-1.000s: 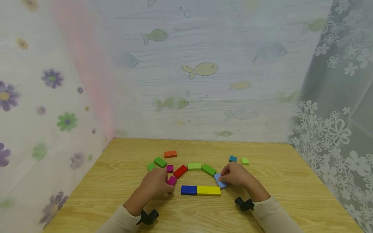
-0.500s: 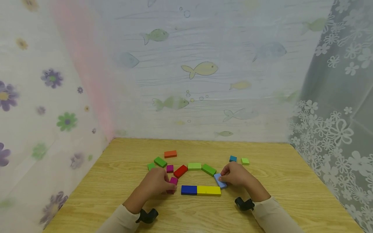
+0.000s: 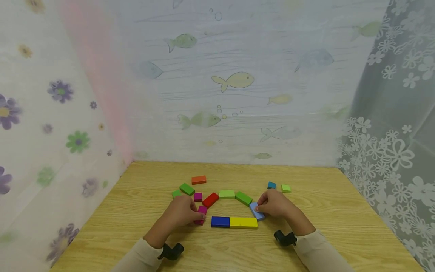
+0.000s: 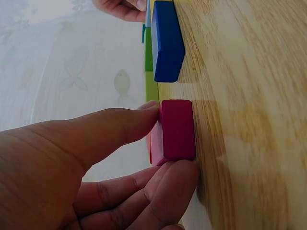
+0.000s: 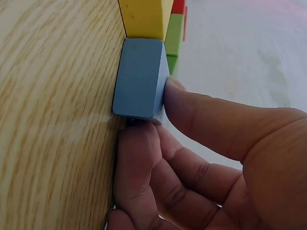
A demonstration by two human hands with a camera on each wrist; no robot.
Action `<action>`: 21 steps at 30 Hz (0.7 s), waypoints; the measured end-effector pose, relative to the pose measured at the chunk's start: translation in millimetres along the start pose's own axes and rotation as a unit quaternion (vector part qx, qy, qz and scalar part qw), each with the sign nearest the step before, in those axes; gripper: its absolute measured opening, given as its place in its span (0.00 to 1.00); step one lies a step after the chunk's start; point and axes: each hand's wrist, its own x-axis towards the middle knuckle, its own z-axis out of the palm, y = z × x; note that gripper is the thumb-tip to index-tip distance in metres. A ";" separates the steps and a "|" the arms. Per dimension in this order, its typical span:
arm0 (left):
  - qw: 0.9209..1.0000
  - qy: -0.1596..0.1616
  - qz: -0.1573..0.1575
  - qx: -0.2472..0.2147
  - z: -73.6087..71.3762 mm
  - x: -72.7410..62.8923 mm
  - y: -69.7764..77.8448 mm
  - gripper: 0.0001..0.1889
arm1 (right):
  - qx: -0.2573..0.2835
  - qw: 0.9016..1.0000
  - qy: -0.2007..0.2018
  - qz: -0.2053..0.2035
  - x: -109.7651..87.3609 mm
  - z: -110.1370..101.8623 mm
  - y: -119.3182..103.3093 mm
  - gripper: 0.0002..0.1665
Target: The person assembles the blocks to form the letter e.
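Note:
My left hand (image 3: 180, 212) holds a magenta block (image 4: 178, 130) on the table, thumb on its top and fingers curled against its outer side. Opposite, my right hand (image 3: 276, 204) grips a light blue block (image 5: 138, 79) the same way. Between these two blocks runs an arc of a red block (image 3: 210, 200), a light green block (image 3: 226, 194) and a green block (image 3: 243, 198). Nearer to me, a dark blue block (image 3: 220, 222) and a yellow block (image 3: 243, 223) lie end to end. The magenta block stands apart from the dark blue one.
Behind my left hand lie a small magenta block (image 3: 198, 197), two green blocks (image 3: 187, 189) and an orange block (image 3: 198, 180). A small blue block (image 3: 271, 185) and a small light green block (image 3: 286, 188) sit behind my right hand. A patterned curtain (image 3: 234, 143) hangs beyond the table.
The magenta block has turned under my left hand, its near end swinging into view, and it has shifted slightly. The right hand and the light blue block look unmoved.

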 end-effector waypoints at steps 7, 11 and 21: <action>1.000 0.003 0.009 0.005 -2.7 9.4 -6.6 0.17 | -0.004 1.000 0.005 0.003 7.2 1.4 0.0 0.08; 1.000 0.004 0.012 0.000 -2.5 9.7 -7.3 0.16 | -0.006 1.000 0.008 0.002 8.2 1.7 0.4 0.08; 1.000 0.001 0.017 -0.008 -2.1 11.4 -9.1 0.15 | -0.012 1.000 0.011 0.002 9.2 2.4 0.5 0.08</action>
